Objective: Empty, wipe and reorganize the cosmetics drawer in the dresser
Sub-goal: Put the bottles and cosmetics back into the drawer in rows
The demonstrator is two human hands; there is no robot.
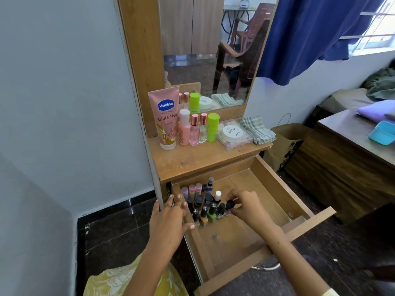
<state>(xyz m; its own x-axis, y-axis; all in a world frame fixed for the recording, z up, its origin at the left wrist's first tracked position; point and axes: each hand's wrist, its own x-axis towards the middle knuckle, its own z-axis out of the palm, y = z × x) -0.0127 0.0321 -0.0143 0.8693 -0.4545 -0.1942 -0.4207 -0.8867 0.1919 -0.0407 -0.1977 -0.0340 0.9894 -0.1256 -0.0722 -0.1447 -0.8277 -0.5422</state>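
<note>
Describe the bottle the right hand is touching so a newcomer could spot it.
Find the open wooden drawer under the dresser top. Small nail polish bottles stand clustered at its left side. The right hand pinches the round black cap of the small bottle at the front row's right end, beside a silvery one.

— What is the room like?
— Pale grey walls (64, 92) with a black skirting, over a dark speckled floor (119, 231). A window (376, 22) at upper right lets in daylight, and a blue curtain (310, 35) hangs beside it.
— And the furniture?
— A tall mirror (205, 50) in a wooden frame reflects a brown chair (241, 58) and wooden doors. To the right stands a wooden table (346, 159), a paper bag (284, 144) on the floor just beside it. A bed (350, 99) lies against the far wall under the window.
</note>
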